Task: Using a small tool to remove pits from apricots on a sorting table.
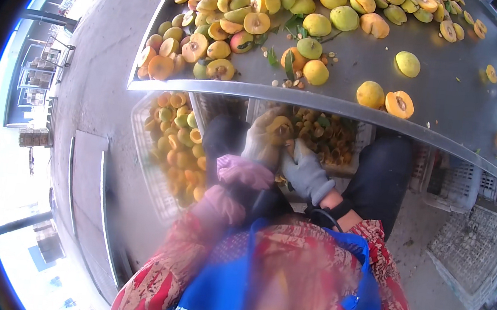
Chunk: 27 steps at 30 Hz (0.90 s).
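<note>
Below the front edge of the metal table, my left hand (pixel 261 141), in a pale work glove, is closed around a halved yellow-orange stone fruit (pixel 279 128). The cut face is turned up and its middle looks dark. My right hand (pixel 307 171), in a grey glove, is closed with its thumb and fingertips close against that fruit half. Whatever is pinched there is too small to make out. Just beyond both hands, between my knees, stands a crate (pixel 346 169) with fruit pits and scraps in it.
Above my hands, the metal table (pixel 353 63) carries a heap of halved and whole fruit (pixel 231 19), with leaves and loose seeds. At left is a white crate (pixel 142 136) of fruit halves. Pale plastic crates (pixel 471 248) stand at right. My knees flank the hands.
</note>
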Tool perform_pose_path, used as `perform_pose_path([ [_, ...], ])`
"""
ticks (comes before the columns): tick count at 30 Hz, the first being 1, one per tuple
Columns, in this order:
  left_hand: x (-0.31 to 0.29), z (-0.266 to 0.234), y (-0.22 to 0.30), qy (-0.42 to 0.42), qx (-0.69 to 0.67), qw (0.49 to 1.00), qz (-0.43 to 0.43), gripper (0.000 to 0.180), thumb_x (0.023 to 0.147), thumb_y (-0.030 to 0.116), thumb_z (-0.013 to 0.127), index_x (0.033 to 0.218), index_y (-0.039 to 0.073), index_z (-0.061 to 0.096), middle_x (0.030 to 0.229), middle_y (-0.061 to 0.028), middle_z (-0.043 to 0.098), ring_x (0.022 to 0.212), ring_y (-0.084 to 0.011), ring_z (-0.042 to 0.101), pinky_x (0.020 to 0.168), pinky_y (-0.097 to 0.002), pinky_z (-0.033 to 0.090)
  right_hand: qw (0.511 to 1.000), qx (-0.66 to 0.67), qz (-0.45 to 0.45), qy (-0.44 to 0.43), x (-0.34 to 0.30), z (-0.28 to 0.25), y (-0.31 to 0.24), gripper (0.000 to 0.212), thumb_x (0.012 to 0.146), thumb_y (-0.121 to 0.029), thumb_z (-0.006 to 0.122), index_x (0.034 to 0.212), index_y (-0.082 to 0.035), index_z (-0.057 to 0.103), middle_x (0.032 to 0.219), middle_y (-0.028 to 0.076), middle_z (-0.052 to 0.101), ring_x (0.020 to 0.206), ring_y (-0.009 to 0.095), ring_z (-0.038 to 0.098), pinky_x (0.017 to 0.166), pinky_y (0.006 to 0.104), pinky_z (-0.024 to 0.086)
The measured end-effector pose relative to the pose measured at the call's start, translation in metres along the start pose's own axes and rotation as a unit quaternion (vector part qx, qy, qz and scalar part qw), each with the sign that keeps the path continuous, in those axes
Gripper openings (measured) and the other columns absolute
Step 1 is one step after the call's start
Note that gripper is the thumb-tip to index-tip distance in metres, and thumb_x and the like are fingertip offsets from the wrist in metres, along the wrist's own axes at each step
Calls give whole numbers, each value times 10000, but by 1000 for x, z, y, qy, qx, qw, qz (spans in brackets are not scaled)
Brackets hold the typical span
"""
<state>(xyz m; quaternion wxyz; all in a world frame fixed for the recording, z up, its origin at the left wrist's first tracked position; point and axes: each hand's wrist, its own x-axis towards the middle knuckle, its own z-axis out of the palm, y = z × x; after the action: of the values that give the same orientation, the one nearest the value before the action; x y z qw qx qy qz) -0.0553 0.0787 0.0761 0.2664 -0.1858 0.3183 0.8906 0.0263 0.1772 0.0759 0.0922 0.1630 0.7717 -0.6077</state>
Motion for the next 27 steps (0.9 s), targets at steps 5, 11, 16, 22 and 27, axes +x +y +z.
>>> perform_pose_path([
  [5, 4, 9, -6, 98, 170, 977, 80, 371, 953, 330, 526, 1107, -1, 592, 877, -96, 642, 723, -170, 608, 593, -242, 481, 987, 155, -6, -48, 9, 14, 34, 219, 911, -175, 560, 1057, -13, 543, 920, 116, 638, 815, 186, 594, 737, 340, 482],
  [11, 5, 15, -6, 83, 221, 965, 115, 437, 933, 417, 549, 1079, 8, 600, 830, -70, 633, 653, -131, 580, 517, -219, 432, 950, 258, 84, -154, 0, -26, -17, 219, 871, -138, 584, 1048, -12, 557, 969, 113, 636, 871, 153, 588, 749, 332, 488],
  [16, -4, 36, 7, 50, 259, 964, 10, 425, 977, 333, 504, 1312, 74, 478, 1111, -69, 588, 934, -152, 598, 749, -277, 511, 997, 72, -33, 0, 0, -8, 9, 323, 928, -248, 567, 1144, -11, 522, 937, 43, 614, 796, 118, 559, 725, 274, 467],
  [22, 1, 12, -4, 96, 287, 947, 102, 390, 987, 301, 477, 1310, 83, 495, 1083, -81, 625, 834, -135, 614, 702, -251, 501, 981, 147, 64, -111, 7, -2, 4, 309, 891, -213, 601, 1115, -2, 573, 972, 116, 648, 851, 147, 572, 781, 315, 473],
  [27, -7, 26, -1, 161, 256, 951, 63, 376, 974, 339, 490, 1148, 36, 628, 904, -70, 660, 757, -118, 613, 637, -237, 487, 974, 198, -18, -109, 7, -1, 1, 265, 937, -233, 581, 1089, -17, 596, 915, 54, 647, 837, 118, 558, 771, 289, 469],
])
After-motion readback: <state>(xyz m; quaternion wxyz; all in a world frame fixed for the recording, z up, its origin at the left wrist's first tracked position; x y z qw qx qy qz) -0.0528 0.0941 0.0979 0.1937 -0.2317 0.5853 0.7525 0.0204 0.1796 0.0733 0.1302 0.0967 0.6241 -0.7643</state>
